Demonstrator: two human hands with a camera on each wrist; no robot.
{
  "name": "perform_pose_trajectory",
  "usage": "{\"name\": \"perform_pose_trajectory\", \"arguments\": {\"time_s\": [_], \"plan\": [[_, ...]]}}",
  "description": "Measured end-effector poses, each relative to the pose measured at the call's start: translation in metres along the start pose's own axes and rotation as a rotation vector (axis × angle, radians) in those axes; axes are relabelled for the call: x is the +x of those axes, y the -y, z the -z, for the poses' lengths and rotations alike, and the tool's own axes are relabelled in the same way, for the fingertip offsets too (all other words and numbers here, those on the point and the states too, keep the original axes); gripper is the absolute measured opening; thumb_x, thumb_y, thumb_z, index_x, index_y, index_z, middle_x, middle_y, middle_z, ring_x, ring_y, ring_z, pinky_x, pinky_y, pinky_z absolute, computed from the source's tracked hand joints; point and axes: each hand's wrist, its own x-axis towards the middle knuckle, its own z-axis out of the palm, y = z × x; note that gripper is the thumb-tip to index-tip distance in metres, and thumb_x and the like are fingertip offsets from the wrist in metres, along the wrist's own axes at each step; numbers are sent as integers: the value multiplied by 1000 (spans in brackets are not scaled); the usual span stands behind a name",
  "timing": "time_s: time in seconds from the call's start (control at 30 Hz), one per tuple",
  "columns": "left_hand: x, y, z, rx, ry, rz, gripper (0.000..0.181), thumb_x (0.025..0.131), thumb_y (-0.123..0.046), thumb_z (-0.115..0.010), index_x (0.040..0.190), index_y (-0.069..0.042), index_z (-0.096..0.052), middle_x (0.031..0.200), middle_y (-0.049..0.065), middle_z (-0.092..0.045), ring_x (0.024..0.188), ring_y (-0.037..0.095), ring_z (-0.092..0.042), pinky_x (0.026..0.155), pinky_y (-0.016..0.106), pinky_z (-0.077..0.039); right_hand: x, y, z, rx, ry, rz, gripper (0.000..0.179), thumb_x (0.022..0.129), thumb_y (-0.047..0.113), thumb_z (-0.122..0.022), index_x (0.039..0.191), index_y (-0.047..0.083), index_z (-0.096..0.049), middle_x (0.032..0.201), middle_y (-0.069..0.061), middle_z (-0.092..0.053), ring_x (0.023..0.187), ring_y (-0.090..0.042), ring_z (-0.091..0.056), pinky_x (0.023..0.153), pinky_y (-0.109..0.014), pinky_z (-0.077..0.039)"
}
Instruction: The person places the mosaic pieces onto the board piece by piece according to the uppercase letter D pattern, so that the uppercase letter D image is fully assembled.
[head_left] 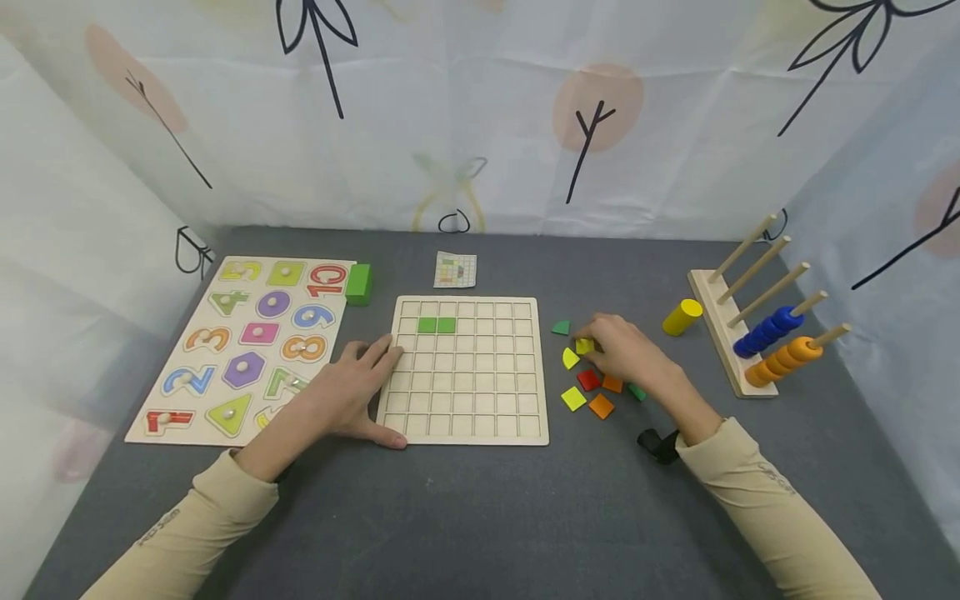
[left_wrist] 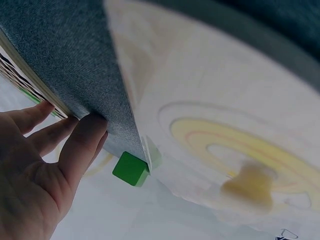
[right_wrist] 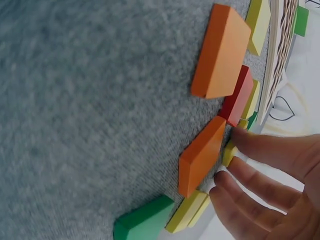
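Note:
My left hand (head_left: 358,390) rests along the left edge of a square wooden grid board (head_left: 471,427), fingers spread and thumb near its lower corner. Two green square tiles (head_left: 437,325) sit side by side in cells of an upper row. To the right of the board, my right hand (head_left: 626,350) pinches a yellow tile (head_left: 584,346) between thumb and fingertips. Around it lie loose pieces: a red tile (head_left: 588,380), orange tiles (head_left: 601,407), another yellow square (head_left: 573,398), a yellow rounded piece (head_left: 570,358) and green pieces (head_left: 561,327).
Left of the board lies a number-and-shape peg puzzle (head_left: 217,337), with a green block (head_left: 358,285) at its corner. A small printed card (head_left: 454,271) is behind the board. At right stand a yellow cylinder (head_left: 682,317) and a peg rack (head_left: 720,333) with blue and orange rings.

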Motion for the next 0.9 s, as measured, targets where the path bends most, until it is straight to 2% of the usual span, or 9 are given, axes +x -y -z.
{"name": "perform_pose_trajectory", "arguments": {"time_s": [0.13,0.3,0.53,0.67,0.9], "plan": [[0,0,0,0,-2,-2,130,61,-84,-77,154,-2,-39,160,26,-38,135,53,-46,92,61,-55,1,-1,-1,12,-21,16,29,92,-4,-67,121,-3,-72,100,-18,-65,80,-23,-54,66,-32,-47],[0,-2,2,-5,-4,-3,129,61,-83,-78,153,-1,-39,160,26,-38,135,53,-46,92,61,-55,2,-3,0,19,-30,-4,35,91,-2,-70,126,-3,-70,108,-20,-69,88,-26,-60,70,-35,-52],[0,-2,2,0,-3,-6,129,61,-82,-78,153,-1,-40,159,27,-38,134,54,-46,91,61,-56,3,-6,-1,35,-25,-32,31,90,-3,-69,121,-2,-73,109,-21,-72,80,-23,-59,62,-29,-47],[0,-2,2,3,0,-5,129,61,-83,-78,153,-1,-39,159,27,-38,134,54,-46,91,61,-55,3,-6,-2,37,-30,-44,32,89,-4,-68,120,-2,-74,113,-22,-72,80,-23,-60,61,-28,-46],[-1,-1,2,0,5,-2,129,61,-83,-78,154,-1,-39,160,27,-37,135,53,-46,91,60,-55,4,-5,-2,47,-47,-30,30,88,-3,-69,117,-3,-75,110,-22,-73,77,-22,-62,61,-29,-48]]}}
